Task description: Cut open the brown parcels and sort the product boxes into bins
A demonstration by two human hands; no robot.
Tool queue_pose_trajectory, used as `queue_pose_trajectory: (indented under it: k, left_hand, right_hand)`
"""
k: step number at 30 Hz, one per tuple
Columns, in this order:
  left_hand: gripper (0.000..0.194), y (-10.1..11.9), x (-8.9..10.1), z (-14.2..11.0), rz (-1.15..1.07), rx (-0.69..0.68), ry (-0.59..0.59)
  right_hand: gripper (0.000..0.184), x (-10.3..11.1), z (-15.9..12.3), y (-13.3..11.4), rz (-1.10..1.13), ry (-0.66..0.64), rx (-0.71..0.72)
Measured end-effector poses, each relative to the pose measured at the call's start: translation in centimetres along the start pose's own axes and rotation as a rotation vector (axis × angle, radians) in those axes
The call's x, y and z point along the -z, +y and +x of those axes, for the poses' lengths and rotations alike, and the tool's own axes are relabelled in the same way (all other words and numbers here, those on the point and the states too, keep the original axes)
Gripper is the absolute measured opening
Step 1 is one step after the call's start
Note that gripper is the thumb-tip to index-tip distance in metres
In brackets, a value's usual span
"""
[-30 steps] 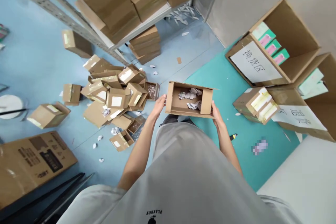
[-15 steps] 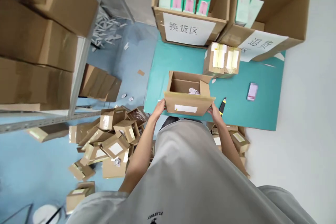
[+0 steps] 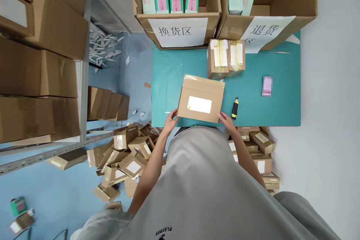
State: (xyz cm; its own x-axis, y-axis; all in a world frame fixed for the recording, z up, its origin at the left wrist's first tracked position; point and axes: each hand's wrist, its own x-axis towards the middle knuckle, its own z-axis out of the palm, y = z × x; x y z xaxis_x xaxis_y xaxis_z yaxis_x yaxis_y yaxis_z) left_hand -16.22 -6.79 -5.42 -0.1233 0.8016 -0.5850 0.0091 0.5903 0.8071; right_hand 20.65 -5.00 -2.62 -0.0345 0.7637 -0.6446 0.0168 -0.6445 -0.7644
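A small cardboard box (image 3: 185,101) is in front of me at the table's near edge, its face with a white label (image 3: 199,104) turned up towards me. Clear tape runs along its far edge. My left hand (image 3: 170,120) grips the near left corner, fingers bent against the side. At the near right corner, my right hand (image 3: 225,120) holds the other side. Beside the right hand lies a black and yellow utility knife (image 3: 235,108). The inside of the box is hidden.
Two large cartons (image 3: 177,32) (image 3: 267,32) with paper signs stand at the table's back, holding green-white packets. Two small taped boxes (image 3: 225,58) sit before them. A blurred pink item (image 3: 267,86) lies right on the green table (image 3: 281,112). Shelving (image 3: 83,93) and discarded boxes (image 3: 133,167) are left.
The box's opening and the crumpled paper inside have gone from view; its labelled face now shows broadly. Both hands stay at its sides. The camera view has shifted.
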Motion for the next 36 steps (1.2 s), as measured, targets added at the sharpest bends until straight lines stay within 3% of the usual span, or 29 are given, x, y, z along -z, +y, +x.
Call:
queue_pose_trajectory:
  k: [3, 9, 13, 18, 27, 36]
  left_hand:
    - [0.078, -1.1, -1.4, -1.0, 0.051, -0.061, 0.044]
    - [0.071, -1.1, -4.3, -0.6, 0.136, -0.088, 0.176]
    - [0.066, -0.7, -5.3, 0.1, 0.167, -0.075, 0.242]
    - [0.068, -0.9, -5.7, 0.0, 0.133, -0.078, 0.249]
    - [0.082, -1.7, -5.3, -0.1, 0.142, -0.178, 0.188]
    - [0.074, -3.5, -6.3, 2.5, 0.141, -0.196, 0.314]
  right_hand:
    - [0.095, -0.5, -0.8, 1.5, -0.126, -0.021, 0.001]
    - [0.074, -2.7, 0.0, 3.0, -0.311, 0.203, 0.157]
    - [0.078, -3.7, 0.8, 3.3, -0.260, 0.272, 0.177]
    - [0.097, -4.4, 0.9, 3.9, -0.243, 0.247, 0.211]
    - [0.103, -5.0, 2.0, 4.4, -0.291, 0.315, 0.225]
    - [0.092, -5.3, 4.4, 6.3, -0.213, 0.420, 0.268]
